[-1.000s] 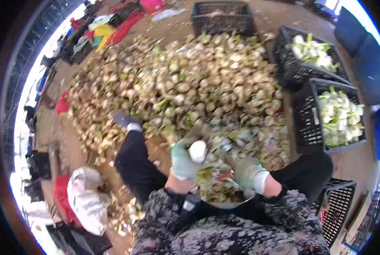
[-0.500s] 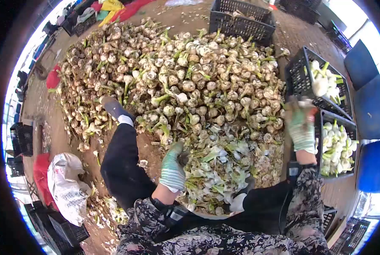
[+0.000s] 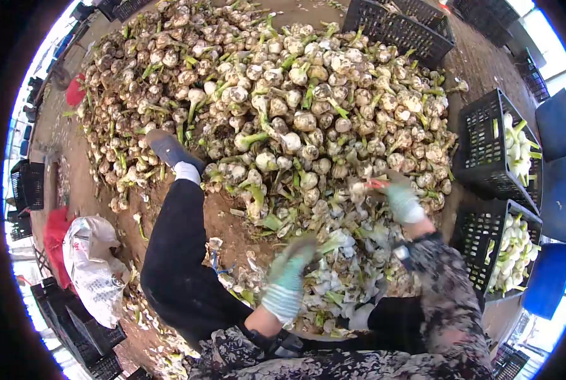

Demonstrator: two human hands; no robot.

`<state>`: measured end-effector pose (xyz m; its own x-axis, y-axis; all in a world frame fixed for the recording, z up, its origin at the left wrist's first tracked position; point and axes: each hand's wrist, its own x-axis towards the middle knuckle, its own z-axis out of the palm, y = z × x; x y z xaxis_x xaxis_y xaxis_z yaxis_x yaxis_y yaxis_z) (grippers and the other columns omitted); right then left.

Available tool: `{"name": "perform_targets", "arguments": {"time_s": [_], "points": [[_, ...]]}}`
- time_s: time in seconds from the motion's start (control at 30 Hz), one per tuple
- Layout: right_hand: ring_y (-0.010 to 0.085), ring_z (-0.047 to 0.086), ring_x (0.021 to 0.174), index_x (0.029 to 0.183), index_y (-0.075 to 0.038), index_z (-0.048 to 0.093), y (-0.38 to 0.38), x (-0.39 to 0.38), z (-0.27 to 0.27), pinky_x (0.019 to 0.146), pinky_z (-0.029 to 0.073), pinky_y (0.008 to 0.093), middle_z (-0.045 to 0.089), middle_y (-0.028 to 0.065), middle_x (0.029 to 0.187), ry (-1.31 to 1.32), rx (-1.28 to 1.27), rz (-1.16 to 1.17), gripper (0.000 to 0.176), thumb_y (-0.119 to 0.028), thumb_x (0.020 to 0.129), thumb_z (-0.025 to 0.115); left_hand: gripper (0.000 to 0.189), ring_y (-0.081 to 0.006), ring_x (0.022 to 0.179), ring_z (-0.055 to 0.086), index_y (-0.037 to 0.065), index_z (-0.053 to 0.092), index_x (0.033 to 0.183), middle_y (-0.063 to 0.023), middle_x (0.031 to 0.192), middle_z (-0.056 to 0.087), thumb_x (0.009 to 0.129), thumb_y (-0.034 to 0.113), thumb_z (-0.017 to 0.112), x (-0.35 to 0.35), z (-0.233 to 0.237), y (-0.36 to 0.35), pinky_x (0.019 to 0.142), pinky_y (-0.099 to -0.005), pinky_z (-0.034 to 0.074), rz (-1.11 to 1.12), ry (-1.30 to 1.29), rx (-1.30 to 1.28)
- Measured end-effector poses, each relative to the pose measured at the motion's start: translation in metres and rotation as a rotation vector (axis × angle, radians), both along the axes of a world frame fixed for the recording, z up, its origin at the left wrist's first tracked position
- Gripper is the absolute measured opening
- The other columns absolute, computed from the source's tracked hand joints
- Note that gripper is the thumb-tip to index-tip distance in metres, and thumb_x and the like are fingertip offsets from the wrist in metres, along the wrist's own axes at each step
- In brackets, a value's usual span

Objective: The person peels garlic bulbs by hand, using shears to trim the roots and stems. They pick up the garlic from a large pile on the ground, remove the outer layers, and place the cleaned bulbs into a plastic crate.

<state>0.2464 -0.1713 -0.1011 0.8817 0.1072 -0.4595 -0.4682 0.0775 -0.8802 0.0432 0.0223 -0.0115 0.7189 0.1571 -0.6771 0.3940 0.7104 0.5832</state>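
A big heap of garlic bulbs (image 3: 305, 120) with green stalk stubs spreads over the ground before me. My right hand (image 3: 402, 197), in a striped white-and-green glove, is over the heap's near right part. Its fingers close around a small orange-red object (image 3: 378, 183), blurred, perhaps a tool handle. A pale garlic bulb (image 3: 359, 190) is right beside it. My left hand (image 3: 289, 273), gloved alike, hovers at the left edge of a pile of peeled skins and leaves (image 3: 337, 272) between my legs. Motion smears its fingers, and I cannot tell whether they hold anything.
Two black crates (image 3: 493, 152) (image 3: 479, 237) on the right contain trimmed white garlic; blue panels (image 3: 561, 196) stand behind them. Another black crate (image 3: 400, 31) is at the far side of the heap. A white sack (image 3: 96, 269) lies at left, beside my extended leg (image 3: 181, 266).
My right hand has swung left from beside the crates to over the heap, the orange-red object with it. My left hand has shifted slightly right and down. The view has turned a little.
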Motion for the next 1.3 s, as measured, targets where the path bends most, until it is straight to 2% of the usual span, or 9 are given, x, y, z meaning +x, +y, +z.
{"name": "perform_targets", "arguments": {"time_s": [0.07,0.27,0.4,0.47,0.5,0.6,0.73,1.2,1.3], "points": [[0.0173,0.060,0.078,0.109,0.006,0.046,-0.001,-0.028,0.088,0.069,0.051,0.0296,0.059,0.0122,0.084,-0.135,-0.267,0.604,0.042,-0.010,0.075,0.065,0.045,-0.0170,0.088,0.054,0.001,0.044,0.120,-0.0080,0.106,0.054,0.086,0.029,0.051,0.005,0.011,-0.008,0.080,-0.0322,0.045,-0.056,0.006,-0.183],[0.0163,0.056,0.089,0.106,0.000,0.053,0.003,-0.121,0.172,0.079,0.044,0.0273,0.060,0.0091,0.095,-0.223,-0.143,0.538,0.037,-0.013,0.074,0.066,0.056,-0.0247,0.106,0.049,0.007,0.037,0.124,-0.0123,0.119,0.047,0.084,0.044,0.048,-0.017,0.038,-0.022,0.087,-0.0444,0.042,-0.240,-0.207,-0.637],[0.0158,0.056,0.088,0.107,0.000,0.053,-0.003,-0.157,0.164,0.078,0.045,0.0286,0.060,0.0098,0.095,-0.257,-0.126,0.382,0.039,-0.012,0.073,0.067,0.056,-0.0212,0.104,0.050,0.003,0.037,0.126,-0.0098,0.114,0.050,0.085,0.039,0.051,-0.028,0.065,-0.015,0.089,-0.0391,0.042,-0.295,-0.328,-0.490],[0.0149,0.057,0.085,0.108,0.002,0.051,-0.005,-0.171,0.162,0.076,0.046,0.0288,0.061,0.0096,0.090,-0.454,-0.189,0.306,0.041,-0.011,0.073,0.067,0.053,-0.0168,0.103,0.048,0.001,0.038,0.125,-0.0066,0.113,0.050,0.084,0.030,0.055,-0.032,0.067,-0.016,0.088,-0.0322,0.041,-0.481,-0.378,-0.017],[0.0164,0.057,0.088,0.112,0.002,0.047,-0.001,-0.186,0.161,0.077,0.047,0.0299,0.058,0.0099,0.095,-0.243,0.248,0.084,0.047,-0.009,0.071,0.068,0.053,-0.0137,0.102,0.048,0.000,0.037,0.126,-0.0054,0.113,0.050,0.082,0.018,0.060,-0.035,0.067,-0.020,0.087,-0.0279,0.040,-0.424,-0.354,0.077],[0.0194,0.055,0.095,0.116,0.002,0.041,-0.018,-0.204,0.141,0.079,0.048,0.0313,0.052,0.0121,0.106,0.134,0.040,0.223,0.054,-0.013,0.073,0.068,0.057,-0.0146,0.101,0.049,0.000,0.037,0.126,-0.0063,0.114,0.050,0.078,0.012,0.064,-0.041,0.058,-0.035,0.088,-0.0291,0.040,-0.326,-0.597,0.551],[0.0249,0.050,0.104,0.123,-0.001,0.031,-0.007,-0.224,0.129,0.085,0.045,0.0322,0.043,0.0161,0.118,-0.052,0.327,0.155,0.049,-0.018,0.084,0.054,0.059,-0.0175,0.103,0.050,0.001,0.042,0.121,-0.0085,0.115,0.050,0.071,0.011,0.071,-0.048,0.071,-0.039,0.088,-0.0302,0.041,-0.377,-0.772,0.924],[0.0320,0.051,0.105,0.122,0.008,0.021,-0.014,-0.221,0.136,0.091,0.040,0.0385,0.045,0.0280,0.115,-0.106,0.484,0.242,0.075,-0.040,0.078,0.060,0.057,-0.0163,0.098,0.052,-0.001,0.043,0.118,-0.0091,0.111,0.053,0.070,0.012,0.071,-0.055,0.079,-0.058,0.085,-0.0290,0.042,-0.260,-0.689,0.893],[0.0260,0.056,0.097,0.113,0.007,0.037,-0.017,-0.217,0.134,0.084,0.044,0.0334,0.054,0.0225,0.105,-0.170,0.447,0.231,0.061,-0.037,0.078,0.060,0.054,-0.0160,0.098,0.052,-0.002,0.044,0.117,-0.0087,0.108,0.053,0.071,0.011,0.070,-0.054,0.079,-0.064,0.083,-0.0285,0.043,-0.233,-0.674,0.789]]}}
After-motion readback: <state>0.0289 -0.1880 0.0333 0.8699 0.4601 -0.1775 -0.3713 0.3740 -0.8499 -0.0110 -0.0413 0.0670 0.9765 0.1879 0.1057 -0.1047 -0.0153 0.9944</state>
